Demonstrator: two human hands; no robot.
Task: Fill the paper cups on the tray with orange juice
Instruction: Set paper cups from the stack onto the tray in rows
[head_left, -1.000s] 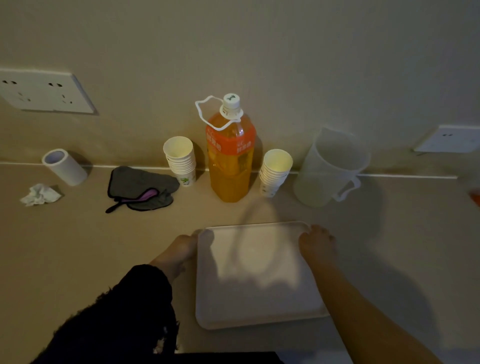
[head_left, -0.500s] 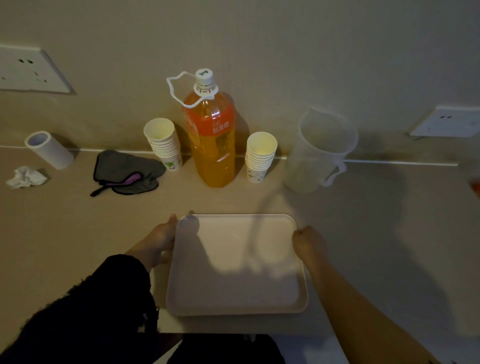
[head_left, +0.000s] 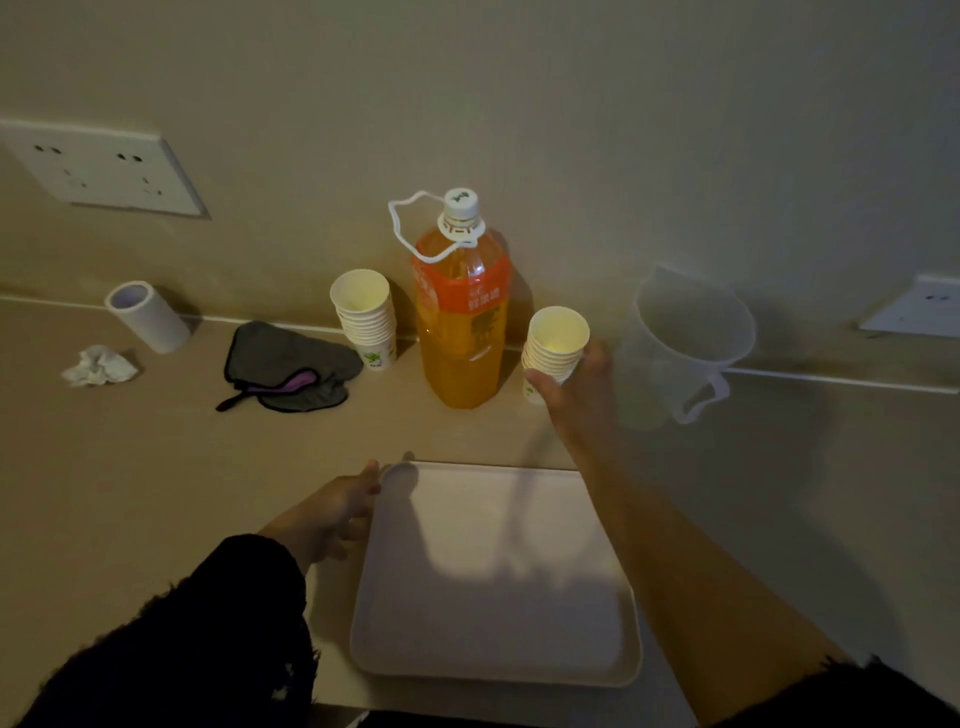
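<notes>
Reaching away from the tray's (head_left: 493, 623) right rim, the right hand (head_left: 576, 395) is now far across the counter, thumb and fingers wrapped around the right stack of paper cups (head_left: 556, 348), which stands between the capped orange juice bottle (head_left: 460, 322) and the clear jug (head_left: 685, 343). At the tray's far-left corner the left hand (head_left: 332, 512) touches the rim with loosely bent fingers; whether they clasp it cannot be told. No cups are on the tray, which lies near, between the arms.

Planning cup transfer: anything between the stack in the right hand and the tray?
Nothing visible. The right hand grips the cup stack; the counter between it and the tray is bare; bottle stands left of that line, jug right.
</notes>
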